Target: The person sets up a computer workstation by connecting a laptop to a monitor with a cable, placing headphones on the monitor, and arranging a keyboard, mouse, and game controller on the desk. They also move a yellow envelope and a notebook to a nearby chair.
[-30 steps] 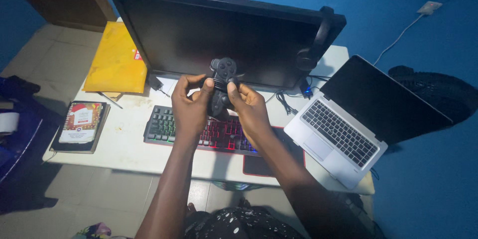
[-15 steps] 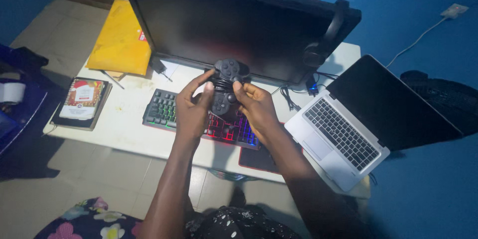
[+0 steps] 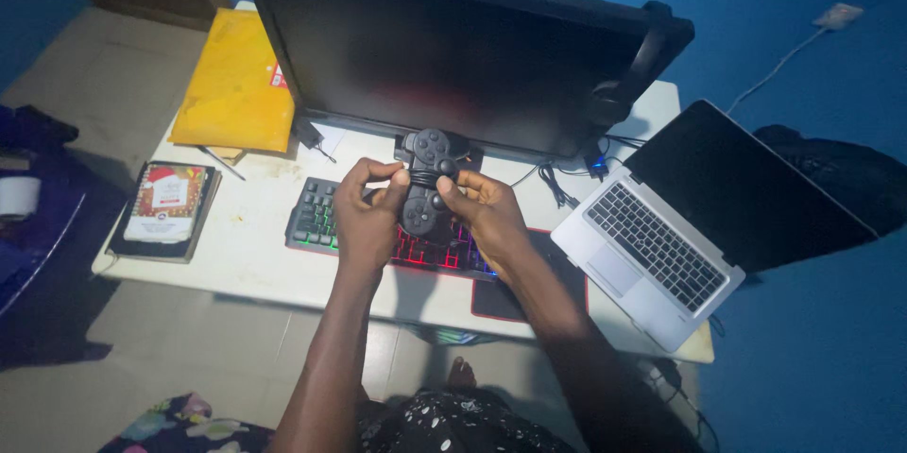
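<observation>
Gamepad (image 3: 425, 179), black, wired, held upright in the air just in front of the monitor (image 3: 453, 56) and above the keyboard (image 3: 378, 231). Its cable (image 3: 422, 170) is wrapped in several turns around the middle of the body.

Left hand (image 3: 367, 217): closed on the gamepad's left side, thumb and forefinger pinching at the cable turns.

Right hand (image 3: 487, 217): closed on the gamepad's right side, thumb pressed at the same band of cable.

Progress, as a judgement: the wrapping looks mostly in place, with the cable snug about the body; whether a loose end is left to deal with cannot be told, since the fingers hide it. The gamepad is not set down.

Keyboard: backlit in red and green, on the white desk (image 3: 246, 255) directly below the monitor.

Laptop (image 3: 699, 226): open, screen dark, to the right of the monitor, at the desk's corner.

Headphones (image 3: 638, 75): hung over the monitor's right upper corner.

Yellow envelope (image 3: 236, 85): to the left of the monitor, partly behind it.

Notebook (image 3: 165, 207): well left of the monitor, at the desk's near edge.
</observation>
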